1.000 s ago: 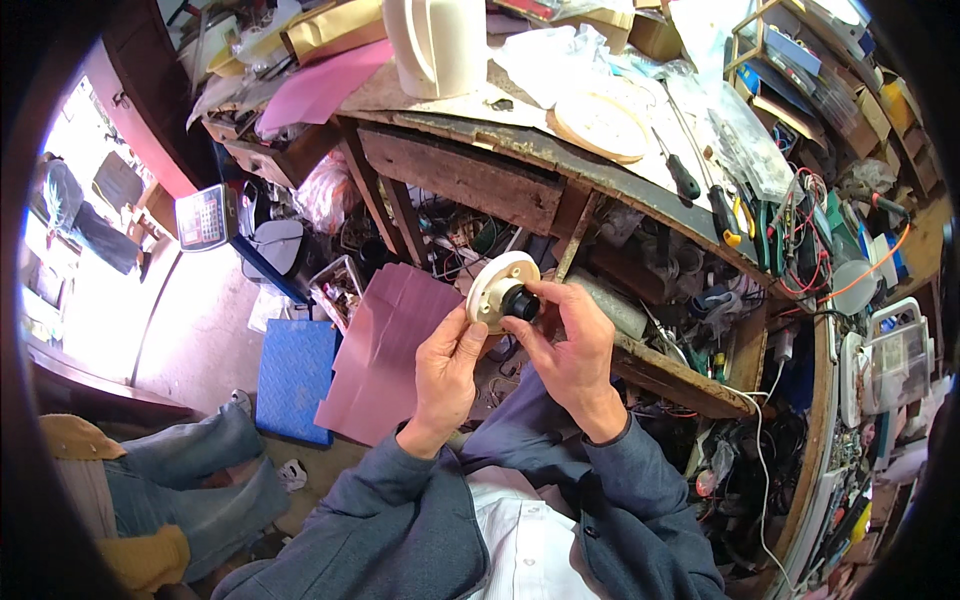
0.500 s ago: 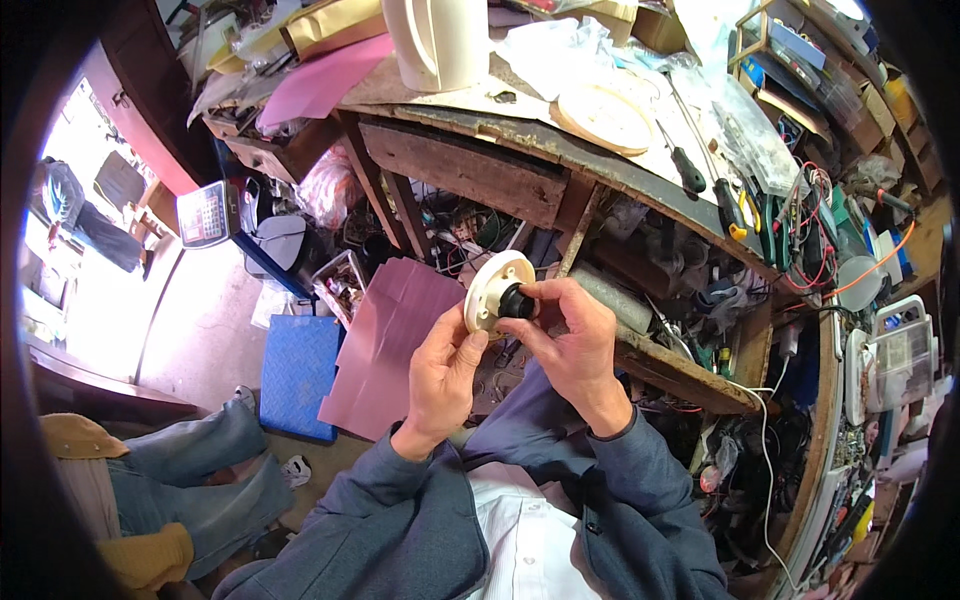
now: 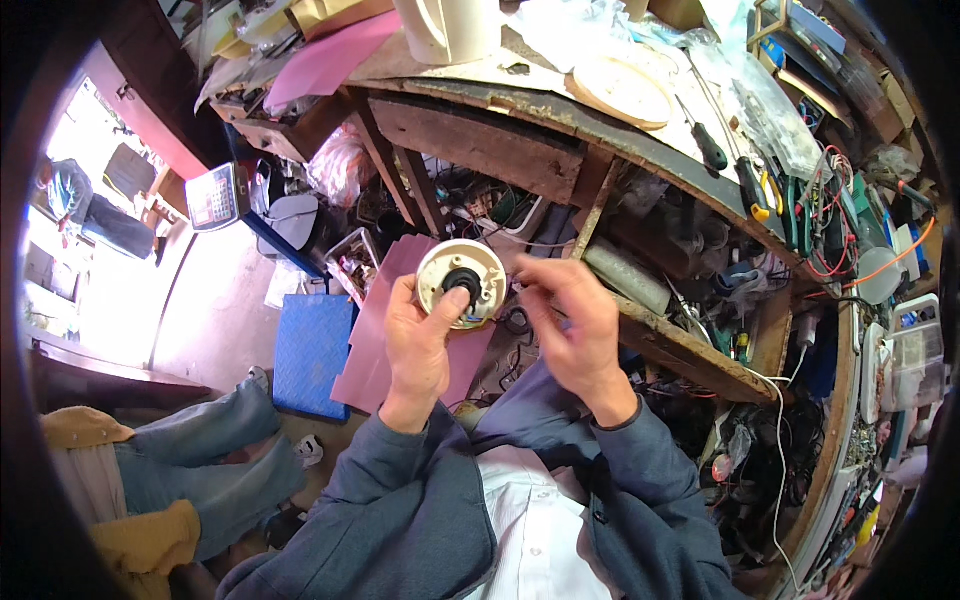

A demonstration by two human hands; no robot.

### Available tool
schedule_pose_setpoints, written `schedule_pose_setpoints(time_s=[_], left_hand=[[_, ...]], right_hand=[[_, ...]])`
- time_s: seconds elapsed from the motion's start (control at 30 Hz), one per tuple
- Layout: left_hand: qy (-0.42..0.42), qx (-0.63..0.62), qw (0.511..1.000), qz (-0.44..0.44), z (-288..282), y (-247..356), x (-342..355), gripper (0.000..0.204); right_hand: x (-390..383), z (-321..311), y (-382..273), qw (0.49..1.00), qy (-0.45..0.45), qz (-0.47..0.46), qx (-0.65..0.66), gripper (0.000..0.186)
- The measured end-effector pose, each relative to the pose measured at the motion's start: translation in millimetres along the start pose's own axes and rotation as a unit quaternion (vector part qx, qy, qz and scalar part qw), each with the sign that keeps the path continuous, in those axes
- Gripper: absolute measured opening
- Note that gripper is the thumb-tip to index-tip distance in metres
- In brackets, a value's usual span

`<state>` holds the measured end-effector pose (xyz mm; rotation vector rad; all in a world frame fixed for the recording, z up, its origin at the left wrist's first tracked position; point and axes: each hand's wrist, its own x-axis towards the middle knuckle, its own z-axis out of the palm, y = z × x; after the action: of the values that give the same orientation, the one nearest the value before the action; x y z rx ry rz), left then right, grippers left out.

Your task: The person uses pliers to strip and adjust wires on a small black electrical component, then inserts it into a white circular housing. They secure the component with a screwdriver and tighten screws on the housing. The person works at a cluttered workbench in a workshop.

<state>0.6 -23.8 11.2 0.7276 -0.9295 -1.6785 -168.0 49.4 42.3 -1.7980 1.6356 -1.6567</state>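
Since the earlier view, the right hand (image 3: 577, 330) has come off the black core (image 3: 460, 281), and the cream disc (image 3: 487, 270) has turned to face me more squarely. I see the left hand (image 3: 418, 345) alone gripping it, thumb pressed over the core and fingers closed behind the rim. The right hand stands apart, just beside the disc, its fingers half curled; they are blurred, so I cannot tell whether anything small is between their tips. From where I watch, the disc is held in the air off the near edge of the workbench (image 3: 480, 145), above a pink sheet (image 3: 375, 375). Near that same edge lie a round board (image 3: 627, 92) and, nearer the right-hand corner, a black-handled screwdriver (image 3: 712, 153).
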Motion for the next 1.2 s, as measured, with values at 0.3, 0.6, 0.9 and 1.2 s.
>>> schedule_pose_setpoints(time_s=[0.3,0.6,0.9,1.2], left_hand=[[-0.044,0.034,0.998,-0.010,-3.6,22.3,3.0,0.037],[-0.105,0.065,0.992,-0.021,6.0,36.0,-2.6,0.039],[-0.095,0.059,0.993,-0.042,6.8,32.9,-4.5,0.039],[-0.092,0.045,0.993,-0.052,19.2,44.5,-5.2,0.036]], right_hand=[[-43.2,18.7,29.4,0.882,-0.051,0.300,0.360,0.023],[-19.6,9.7,9.0,0.965,-0.030,0.212,0.152,0.027],[-21.8,23.5,5.5,0.968,0.033,0.150,0.197,0.024],[-20.8,7.1,8.3,0.983,0.016,0.090,0.157,0.028]])
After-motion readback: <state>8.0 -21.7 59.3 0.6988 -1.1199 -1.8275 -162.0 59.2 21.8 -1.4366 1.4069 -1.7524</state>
